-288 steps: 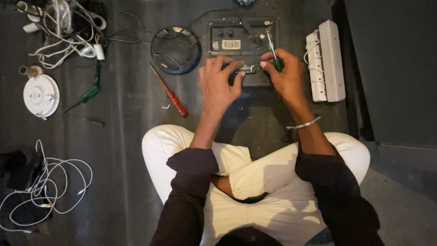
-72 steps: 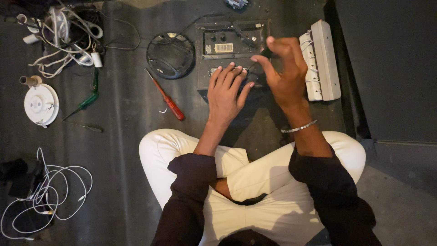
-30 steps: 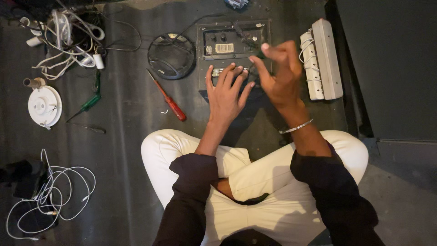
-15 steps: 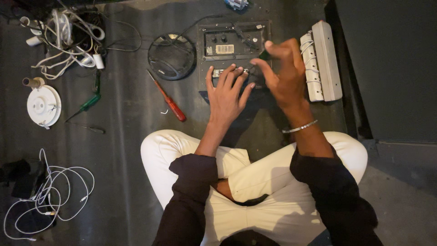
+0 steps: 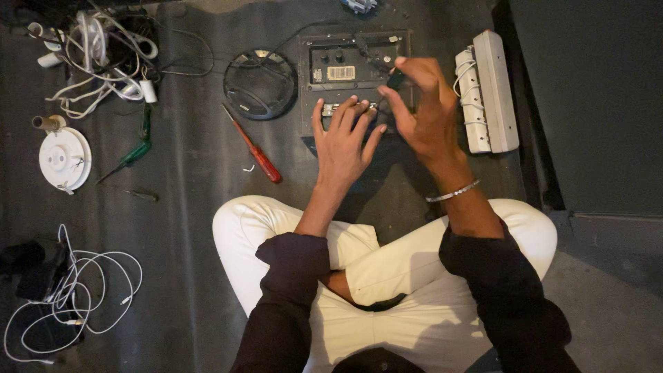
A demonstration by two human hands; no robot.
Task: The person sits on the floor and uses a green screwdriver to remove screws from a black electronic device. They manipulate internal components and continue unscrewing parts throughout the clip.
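Black control panel (image 5: 353,69) lies on the floor at 12 o'clock. Left hand (image 5: 343,143) is pressed flat on it, fingers spread. Right hand (image 5: 421,114) is pinched on a small dark-handled tool (image 5: 394,81). Risk: tip could slip off and gouge the wiring, since the panel is held by palm pressure only.

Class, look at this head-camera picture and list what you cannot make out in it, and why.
1. Head view: the tip of the small dark tool in the right hand is hidden by the fingers.
2. The front part of the black device lies under the left hand.
3. The blue object is cut off by the top edge.
4. The device's parts are too small to tell.
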